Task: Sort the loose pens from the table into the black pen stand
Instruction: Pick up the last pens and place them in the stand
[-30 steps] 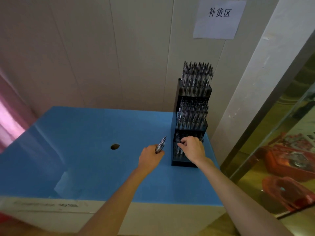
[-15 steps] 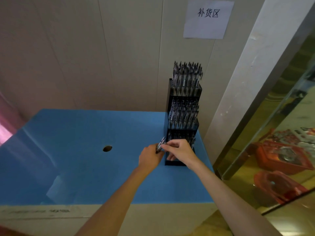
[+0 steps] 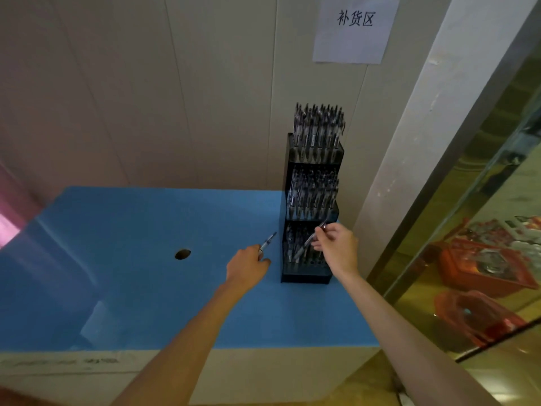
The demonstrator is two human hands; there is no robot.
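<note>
Since half a second ago the right hand (image 3: 336, 247) has left the left hand (image 3: 247, 269) and gone to the lowest tier of the black pen stand (image 3: 306, 275), taking one pen (image 3: 310, 240) with it. Right hand: fingers pinch that pen near its upper end; pen tilted, lower tip pointing down-left into the front of the bottom tier, among pens already standing there. Cannot tell whether the tip is seated.

Left hand: curled around a remaining pen (image 3: 268, 243), which sticks up and to the right out of the fist. Hand sits over the tabletop (image 3: 131, 259), just left of the stand, not touching it.

Stand: three stepped tiers, upright at the far right of the blue tabletop against the wall. Top and middle tiers packed with upright pens; bottom tier partly filled.

Round hole (image 3: 182, 254) in the tabletop, well left of the hands. Paper sign (image 3: 355, 29) on the wall above the stand.
</note>
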